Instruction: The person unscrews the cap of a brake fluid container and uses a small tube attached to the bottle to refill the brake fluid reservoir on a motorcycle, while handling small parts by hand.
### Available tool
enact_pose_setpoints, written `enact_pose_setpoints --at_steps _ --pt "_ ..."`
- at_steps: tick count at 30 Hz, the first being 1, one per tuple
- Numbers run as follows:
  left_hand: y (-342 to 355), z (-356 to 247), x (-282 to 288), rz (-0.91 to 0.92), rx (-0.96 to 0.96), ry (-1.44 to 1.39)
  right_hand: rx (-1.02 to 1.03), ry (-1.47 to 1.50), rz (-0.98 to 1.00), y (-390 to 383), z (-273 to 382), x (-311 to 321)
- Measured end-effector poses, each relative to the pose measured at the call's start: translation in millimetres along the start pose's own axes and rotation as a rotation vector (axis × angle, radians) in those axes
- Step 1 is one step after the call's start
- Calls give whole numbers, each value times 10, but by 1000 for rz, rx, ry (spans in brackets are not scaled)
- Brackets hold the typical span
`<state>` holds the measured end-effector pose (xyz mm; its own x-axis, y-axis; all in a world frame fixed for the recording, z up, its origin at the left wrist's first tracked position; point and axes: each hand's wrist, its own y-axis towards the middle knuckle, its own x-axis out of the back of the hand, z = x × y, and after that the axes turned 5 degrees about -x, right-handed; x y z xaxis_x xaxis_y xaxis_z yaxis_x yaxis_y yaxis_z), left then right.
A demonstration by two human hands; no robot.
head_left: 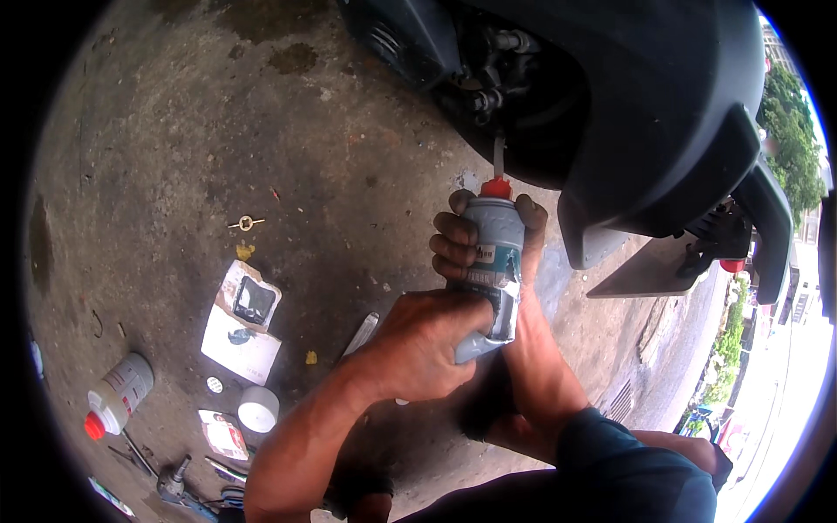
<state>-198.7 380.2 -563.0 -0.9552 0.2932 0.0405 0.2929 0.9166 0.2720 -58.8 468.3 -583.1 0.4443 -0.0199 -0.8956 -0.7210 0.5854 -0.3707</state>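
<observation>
Both my hands are closed round a grey plastic bottle (499,227) with a teal label, laid over toward the scooter. My right hand (534,228) wraps its upper part from behind, fingers showing on the left side and thumb on the right. Lower down, my left hand (436,336) grips the base end, where the bottle looks squeezed and creased. A red collar (496,189) at the mouth carries a pale spout (499,155). The spout points into the dark underside of a black scooter (671,96), close to metal fittings (486,100); where its tip ends is hidden in shadow.
On the concrete floor at left lie a stained white carton (240,349), a brass-coloured ring piece (247,224), a bottle with a red cap (129,388), a white round lid (259,410) and a power tool (179,484). A rear plate (645,266) juts from the scooter at right.
</observation>
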Motion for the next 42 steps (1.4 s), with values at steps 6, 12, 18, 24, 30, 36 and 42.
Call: enact_pose_setpoints --at_steps 6,12,18,24,30,36,42 --pt "-8 38 15 13 -6 -32 5 -25 21 19 -18 -1" --pt "36 21 80 92 54 -57 14 -33 38 25 -6 -8" --pt "69 10 148 177 118 -86 -6 -28 72 47 -6 40" --pt "88 42 165 193 122 -137 -7 -6 72 45 -8 18" --pt "134 51 246 295 185 -209 -8 -3 58 46 -22 -4" --pt "258 29 347 457 366 -244 -18 17 83 52 -15 -5" --pt "261 138 364 468 334 -361 29 -5 8 55 -32 -21"
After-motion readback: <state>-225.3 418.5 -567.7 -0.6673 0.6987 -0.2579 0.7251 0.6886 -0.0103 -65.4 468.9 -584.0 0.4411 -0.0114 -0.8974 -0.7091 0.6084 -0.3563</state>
